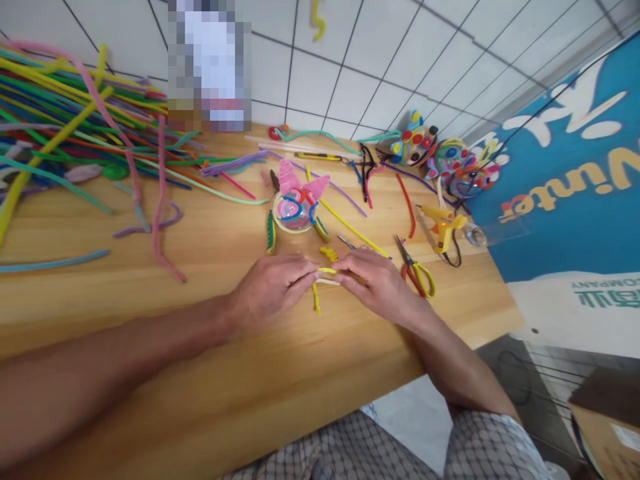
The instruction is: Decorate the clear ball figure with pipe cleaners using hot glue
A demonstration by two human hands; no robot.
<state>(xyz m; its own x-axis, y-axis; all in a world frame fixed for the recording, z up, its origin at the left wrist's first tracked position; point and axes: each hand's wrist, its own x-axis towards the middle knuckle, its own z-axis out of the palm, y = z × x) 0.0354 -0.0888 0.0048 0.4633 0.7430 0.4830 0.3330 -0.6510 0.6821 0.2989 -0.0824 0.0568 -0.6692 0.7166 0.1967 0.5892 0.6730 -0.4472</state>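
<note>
My left hand and my right hand rest on the wooden table, fingertips meeting. Both pinch a short yellow pipe cleaner that bends between them, one end hanging toward me. Just beyond my fingers lies a small coiled yellow piece. Farther back stands a pipe-cleaner craft with pink ears on a clear round base.
A heap of coloured pipe cleaners covers the table's left back. Scissors and a yellow glue gun lie right of my hands. Finished colourful crafts sit at the back right. The table edge drops off at the right.
</note>
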